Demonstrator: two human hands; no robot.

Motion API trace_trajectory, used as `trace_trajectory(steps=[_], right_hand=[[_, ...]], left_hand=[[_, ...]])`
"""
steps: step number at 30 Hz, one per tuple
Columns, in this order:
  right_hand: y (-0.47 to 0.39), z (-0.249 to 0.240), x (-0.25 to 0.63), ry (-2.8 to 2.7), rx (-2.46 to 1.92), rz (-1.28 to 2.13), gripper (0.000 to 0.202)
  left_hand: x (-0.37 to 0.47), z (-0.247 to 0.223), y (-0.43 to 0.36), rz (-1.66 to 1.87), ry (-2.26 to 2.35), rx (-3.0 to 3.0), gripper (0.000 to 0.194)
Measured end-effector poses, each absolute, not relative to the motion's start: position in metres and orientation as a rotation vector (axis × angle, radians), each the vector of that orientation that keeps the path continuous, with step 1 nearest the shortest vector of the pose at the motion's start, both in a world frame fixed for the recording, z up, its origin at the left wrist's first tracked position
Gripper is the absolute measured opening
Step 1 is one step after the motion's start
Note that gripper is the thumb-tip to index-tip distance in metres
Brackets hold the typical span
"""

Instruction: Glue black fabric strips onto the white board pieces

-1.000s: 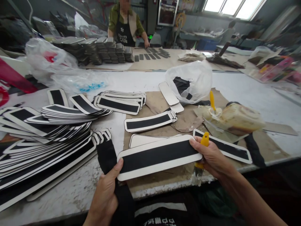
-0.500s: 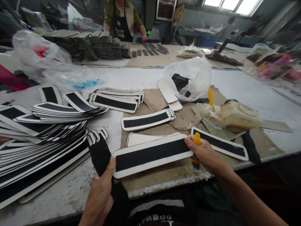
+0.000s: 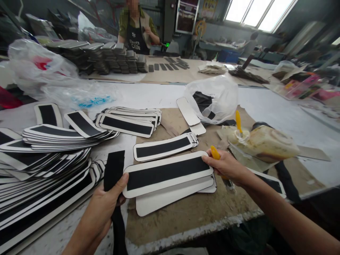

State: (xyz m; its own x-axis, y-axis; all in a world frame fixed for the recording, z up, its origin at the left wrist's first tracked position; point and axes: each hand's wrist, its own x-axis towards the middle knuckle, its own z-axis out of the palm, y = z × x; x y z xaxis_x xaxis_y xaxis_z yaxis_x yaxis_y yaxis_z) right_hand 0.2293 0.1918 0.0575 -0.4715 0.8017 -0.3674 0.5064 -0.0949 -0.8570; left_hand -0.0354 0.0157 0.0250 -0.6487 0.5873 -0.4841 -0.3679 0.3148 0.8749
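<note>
A white rounded panel with a black strip down its middle [image 3: 164, 174] is stretched between my two hands. My left hand [image 3: 97, 207] pinches its left end, thumb on top, and also holds a loose black fabric band [image 3: 114, 168] that hangs down below. My right hand [image 3: 230, 165] grips the panel's right end together with a yellow-handled brush [image 3: 215, 153], whose bristles point down behind the fingers. Plain white panels [image 3: 164, 200] lie under the held one on the brown board [image 3: 186, 223]. Just beyond is a short fanned stack of striped panels [image 3: 162, 148].
Large fanned piles of striped panels [image 3: 50, 193] cover the left side. A plastic bag with black pieces [image 3: 225, 99] stands behind. At right lies a yellowish glue container [image 3: 276, 141] with a yellow-handled tool [image 3: 238, 122]. A co-worker [image 3: 136, 35] stands across the table.
The held panel has shifted away from me, uncovering the plain panels on its near side. The brush handle now leans left. Across the table, the co-worker's hand has risen to the chest.
</note>
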Motion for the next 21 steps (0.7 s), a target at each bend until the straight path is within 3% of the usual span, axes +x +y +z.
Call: trace_trajectory(steps=[5,15,21], right_hand=[[0.218,0.057,0.215,-1.890,-1.458,1.759,0.043],[0.247,0.052,0.190,-2.026,-1.529,1.532,0.038],[0.253,0.049,0.183,-1.853,-1.547,1.644,0.036]], left_hand=[[-0.051,0.027,0.041,1.417,1.726,0.238,0.040],[-0.061,0.026,0.063,1.390,1.755,0.274,0.043],[-0.063,0.020,0.067,1.462,1.830,0.203,0.043]])
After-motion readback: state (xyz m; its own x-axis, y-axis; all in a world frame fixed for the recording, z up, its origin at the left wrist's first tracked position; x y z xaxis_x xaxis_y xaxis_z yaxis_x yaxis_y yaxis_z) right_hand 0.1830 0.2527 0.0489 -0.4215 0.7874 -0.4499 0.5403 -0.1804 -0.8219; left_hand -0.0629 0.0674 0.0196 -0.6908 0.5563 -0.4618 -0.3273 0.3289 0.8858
